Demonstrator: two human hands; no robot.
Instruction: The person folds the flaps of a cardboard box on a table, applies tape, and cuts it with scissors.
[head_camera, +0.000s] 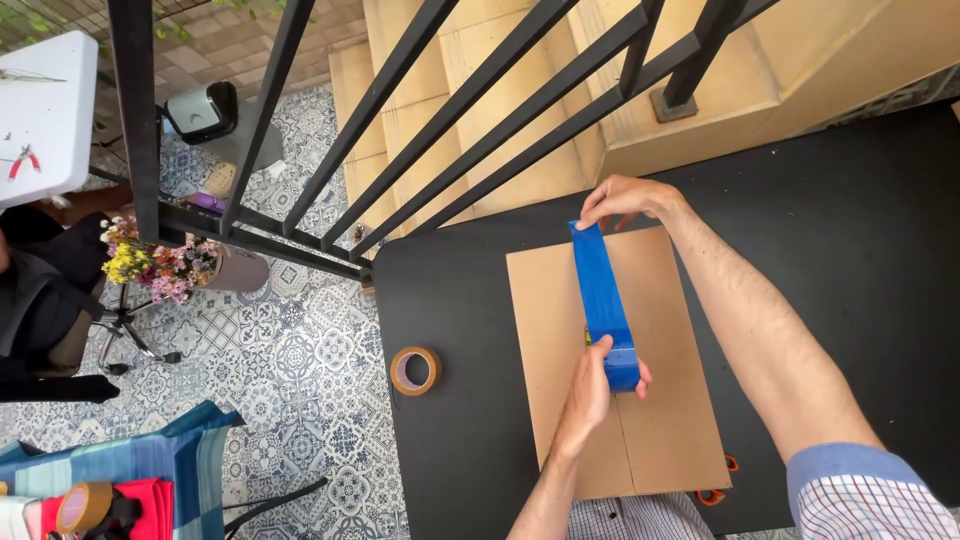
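1. Your left hand (590, 385) clasped a roll of blue tape (621, 368) over the flat cardboard box (660, 420).
2. Your right hand (622, 200) pinched the blue strip's (598, 280) free end, beyond the roll, at the box's far edge.
3. A brown tape roll (415, 370) lay left of your grip on the black table (460, 450).

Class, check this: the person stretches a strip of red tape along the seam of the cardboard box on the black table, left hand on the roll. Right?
Not quite. The head view shows the tape is blue, not red. The rest holds: left hand on the roll, over the cardboard box on the black table.
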